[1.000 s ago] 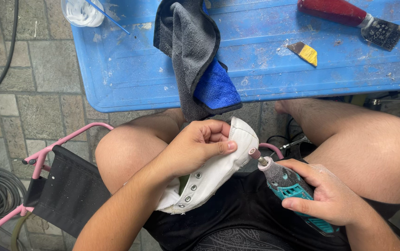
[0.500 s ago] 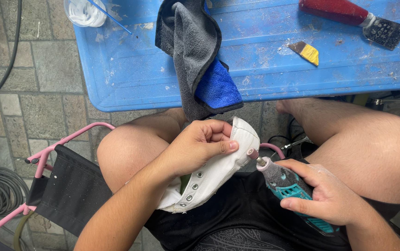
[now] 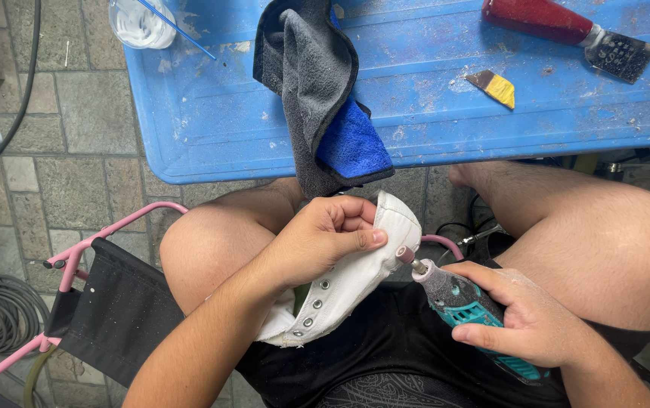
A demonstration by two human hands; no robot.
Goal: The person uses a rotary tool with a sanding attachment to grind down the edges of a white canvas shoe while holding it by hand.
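Observation:
My left hand [image 3: 323,240] grips a white canvas shoe [image 3: 355,281] over my lap, thumb pressed on its heel end. The shoe's metal eyelets face up and its sole edge points right. My right hand [image 3: 520,311] holds a teal rotary tool [image 3: 467,304]. Its small sanding tip [image 3: 404,255] touches the shoe's heel edge just below my left thumb.
A blue plastic surface [image 3: 431,113] lies ahead with a grey and blue cloth [image 3: 325,91] hanging over its near edge, a red-handled scraper [image 3: 567,26], a small yellow piece [image 3: 497,87] and a clear cup [image 3: 140,23]. A pink-framed black folding seat [image 3: 113,310] and coiled hose [image 3: 0,310] sit at left.
The sanding tip has shifted very slightly along the shoe's heel edge. Both hands otherwise keep their positions.

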